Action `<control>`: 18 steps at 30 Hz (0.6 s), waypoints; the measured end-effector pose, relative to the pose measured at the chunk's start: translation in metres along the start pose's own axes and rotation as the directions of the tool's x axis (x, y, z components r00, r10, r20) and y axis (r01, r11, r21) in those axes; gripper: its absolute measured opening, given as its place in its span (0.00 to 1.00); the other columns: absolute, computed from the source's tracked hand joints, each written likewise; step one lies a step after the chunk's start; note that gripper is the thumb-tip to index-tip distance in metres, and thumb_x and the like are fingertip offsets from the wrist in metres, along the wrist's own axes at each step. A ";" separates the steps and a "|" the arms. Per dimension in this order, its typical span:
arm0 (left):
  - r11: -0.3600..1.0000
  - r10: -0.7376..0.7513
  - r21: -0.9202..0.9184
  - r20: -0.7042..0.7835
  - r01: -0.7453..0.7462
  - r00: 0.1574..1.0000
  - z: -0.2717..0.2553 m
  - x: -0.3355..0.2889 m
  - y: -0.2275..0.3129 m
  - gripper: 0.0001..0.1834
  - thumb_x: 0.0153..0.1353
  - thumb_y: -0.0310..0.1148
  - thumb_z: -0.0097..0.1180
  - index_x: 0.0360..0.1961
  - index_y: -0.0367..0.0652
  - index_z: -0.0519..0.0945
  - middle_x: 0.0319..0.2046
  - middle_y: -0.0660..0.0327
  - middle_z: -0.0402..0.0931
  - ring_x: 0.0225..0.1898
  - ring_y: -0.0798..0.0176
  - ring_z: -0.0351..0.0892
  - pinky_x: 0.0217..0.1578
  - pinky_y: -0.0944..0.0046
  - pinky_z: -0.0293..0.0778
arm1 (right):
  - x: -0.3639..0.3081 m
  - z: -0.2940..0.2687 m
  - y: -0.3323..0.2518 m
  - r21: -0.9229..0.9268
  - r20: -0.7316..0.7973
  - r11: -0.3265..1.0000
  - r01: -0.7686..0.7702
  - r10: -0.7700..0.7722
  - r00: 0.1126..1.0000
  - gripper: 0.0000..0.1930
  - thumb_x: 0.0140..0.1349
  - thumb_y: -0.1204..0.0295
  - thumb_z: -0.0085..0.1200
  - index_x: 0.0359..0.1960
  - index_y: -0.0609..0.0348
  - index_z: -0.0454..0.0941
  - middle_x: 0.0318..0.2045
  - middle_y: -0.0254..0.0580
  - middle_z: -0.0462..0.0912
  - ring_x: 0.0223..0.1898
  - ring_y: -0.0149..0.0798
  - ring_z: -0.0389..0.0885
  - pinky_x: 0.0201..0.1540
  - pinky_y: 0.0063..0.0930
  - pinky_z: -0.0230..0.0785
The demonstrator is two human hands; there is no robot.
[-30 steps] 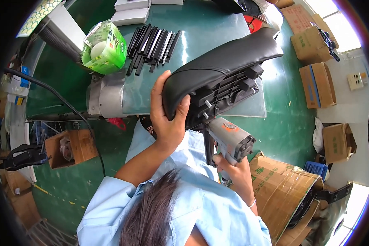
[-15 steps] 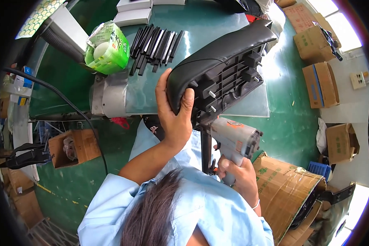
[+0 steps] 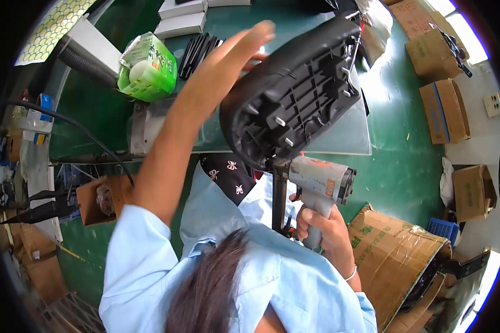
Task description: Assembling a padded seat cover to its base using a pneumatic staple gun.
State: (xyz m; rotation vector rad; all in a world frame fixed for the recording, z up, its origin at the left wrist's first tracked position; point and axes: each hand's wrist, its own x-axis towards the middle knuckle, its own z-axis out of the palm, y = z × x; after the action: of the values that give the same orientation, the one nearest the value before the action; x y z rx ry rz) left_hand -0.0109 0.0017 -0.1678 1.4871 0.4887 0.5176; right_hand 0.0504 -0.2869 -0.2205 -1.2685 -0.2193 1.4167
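A black padded seat cushion [image 3: 294, 91] is tilted up in front of me, its ribbed plastic underside and metal studs toward me. My left hand [image 3: 233, 61] is off the near end, over the cushion's upper left edge. It is slightly blurred, its fingers stretched out, some partly hidden; whether they touch the cushion I cannot tell. My right hand [image 3: 322, 225] is closed round the grip of a grey pneumatic staple gun [image 3: 319, 177]. The gun's nose meets the cushion's lower edge.
Black strips [image 3: 197, 55] lie on the green table [image 3: 222, 136], partly behind my left forearm. Beside them stand a green carton [image 3: 153, 69] with a white round thing inside and white boxes [image 3: 180, 25]. A large cardboard box [image 3: 389, 261] is at my right; a hose [image 3: 75, 121] crosses at left.
My left hand has let go of the cushion's near end and moved up and away along its far side. The cushion has turned, showing more underside. The staple gun stays almost in place.
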 end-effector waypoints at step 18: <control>0.973 -0.227 -0.012 0.088 0.228 0.970 0.095 0.207 0.041 0.08 0.53 0.33 0.50 0.33 0.43 0.77 0.22 0.62 0.74 0.22 0.66 0.75 0.28 0.67 0.73 | -0.013 -0.043 0.027 -0.387 -0.270 0.863 0.325 -0.443 0.855 0.21 0.47 0.76 0.64 0.44 0.68 0.74 0.28 0.35 0.80 0.27 0.28 0.77 0.32 0.24 0.70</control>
State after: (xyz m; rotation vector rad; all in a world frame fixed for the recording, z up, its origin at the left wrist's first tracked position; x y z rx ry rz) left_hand 0.2105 0.0506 -0.1223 1.4046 0.5754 0.2760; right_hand 0.0637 -0.3275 -0.2505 -1.6219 -0.4571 0.8029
